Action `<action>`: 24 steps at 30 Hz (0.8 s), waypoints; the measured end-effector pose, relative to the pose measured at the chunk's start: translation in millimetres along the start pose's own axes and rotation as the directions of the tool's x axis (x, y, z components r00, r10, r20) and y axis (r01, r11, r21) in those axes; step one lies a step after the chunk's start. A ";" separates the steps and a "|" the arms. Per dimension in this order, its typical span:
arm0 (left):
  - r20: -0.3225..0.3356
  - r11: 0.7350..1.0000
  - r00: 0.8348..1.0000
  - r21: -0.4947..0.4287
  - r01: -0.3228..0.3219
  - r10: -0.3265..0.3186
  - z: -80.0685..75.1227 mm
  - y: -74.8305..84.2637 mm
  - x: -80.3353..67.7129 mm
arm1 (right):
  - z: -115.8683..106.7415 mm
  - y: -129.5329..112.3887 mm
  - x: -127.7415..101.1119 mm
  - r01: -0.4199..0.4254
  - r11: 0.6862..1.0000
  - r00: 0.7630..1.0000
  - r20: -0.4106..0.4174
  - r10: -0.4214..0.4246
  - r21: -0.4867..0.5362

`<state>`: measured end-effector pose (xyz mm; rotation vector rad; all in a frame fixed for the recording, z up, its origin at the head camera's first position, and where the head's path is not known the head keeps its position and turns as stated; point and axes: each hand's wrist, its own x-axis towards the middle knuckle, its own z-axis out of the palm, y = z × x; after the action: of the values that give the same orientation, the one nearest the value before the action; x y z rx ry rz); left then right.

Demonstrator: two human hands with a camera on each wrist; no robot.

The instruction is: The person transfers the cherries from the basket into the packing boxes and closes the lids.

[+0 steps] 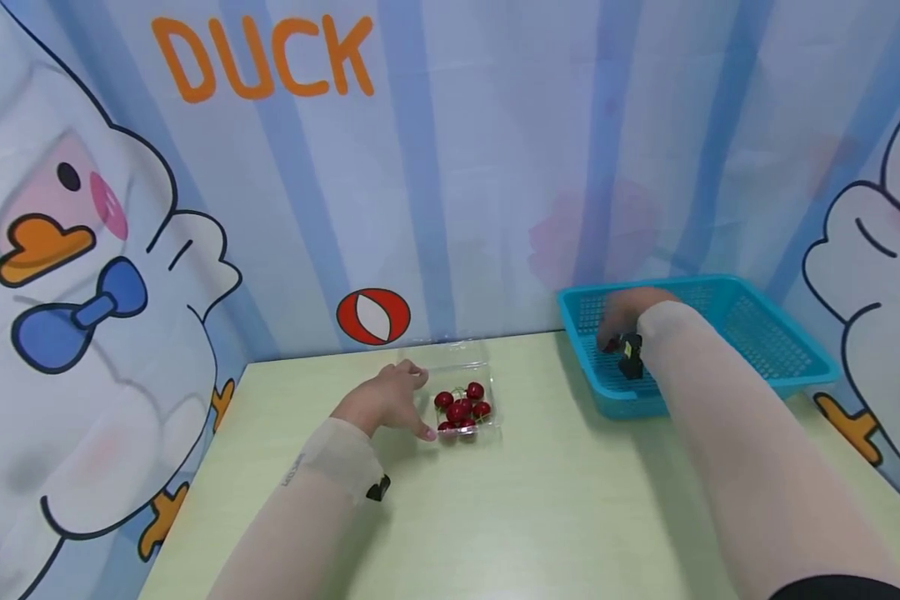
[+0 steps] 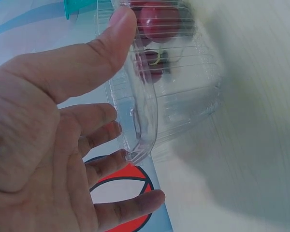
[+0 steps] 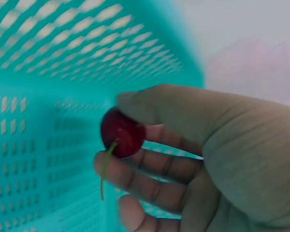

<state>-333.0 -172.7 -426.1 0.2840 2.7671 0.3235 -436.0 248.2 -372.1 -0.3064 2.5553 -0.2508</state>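
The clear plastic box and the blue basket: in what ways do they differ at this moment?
The clear plastic box is transparent and small; the blue basket is opaque turquoise mesh and clearly larger. The box holds several red cherries; the basket shows only one cherry, pinched in the right hand inside it. The left hand rests at the box with straight fingers. Both stand on the green table.

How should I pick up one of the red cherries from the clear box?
Probably from above: the clear plastic box is open on top, with its walls round the cherries. Pinch one round fruit between thumb and fingertip, as the right hand holds its cherry; the stems look thin. The left hand rests against the box's left side.
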 end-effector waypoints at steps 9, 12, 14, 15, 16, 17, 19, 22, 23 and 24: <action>0.002 1.000 1.000 -0.011 0.007 -0.007 -0.4 3.5 -1.0 | -16.8 -39.8 -7.9 0.185 0.977 0.974 -0.151 -0.167 0.107; -0.006 1.000 1.000 -0.021 0.000 0.000 0.7 1.8 -0.3 | -18.4 -59.2 -8.4 0.199 0.980 0.962 -0.198 -0.190 0.028; -0.009 1.000 1.000 -0.019 -0.001 0.001 0.5 1.3 -0.2 | -18.0 -71.4 -7.2 0.198 0.980 0.954 -0.226 -0.198 -0.020; -0.009 1.000 1.000 -0.018 0.000 -0.001 0.8 0.9 0.2 | -17.1 -77.4 -6.2 0.202 0.979 0.949 -0.240 -0.206 -0.043; -0.009 1.000 1.000 -0.017 0.001 -0.002 0.9 0.6 0.4 | -15.7 -83.8 -5.4 0.211 0.975 0.942 -0.252 -0.220 -0.065; -0.008 1.000 1.000 -0.014 0.002 -0.002 0.9 0.3 0.5 | -13.9 -90.4 -5.0 0.223 0.971 0.936 -0.261 -0.238 -0.084; -0.006 1.000 1.000 -0.007 0.001 -0.001 1.1 -0.4 0.8 | -7.9 -103.8 -3.7 0.255 0.959 0.918 -0.279 -0.280 -0.123; -0.002 1.000 1.000 -0.008 -0.002 0.002 1.7 -1.1 0.8 | 5.9 -123.8 -1.0 0.315 0.939 0.898 -0.277 -0.342 -0.136; -0.002 1.000 1.000 -0.008 -0.003 0.003 1.8 -1.2 0.7 | 11.5 -130.2 1.0 0.338 0.932 0.892 -0.271 -0.362 -0.133; -0.002 1.000 1.000 -0.008 -0.002 0.002 1.8 -1.5 0.8 | 17.8 -136.4 3.5 0.361 0.924 0.885 -0.267 -0.383 -0.127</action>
<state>-333.3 -173.6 -428.3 0.2842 2.7671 0.3360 -406.6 114.7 -355.9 -0.8522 2.7772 -0.3669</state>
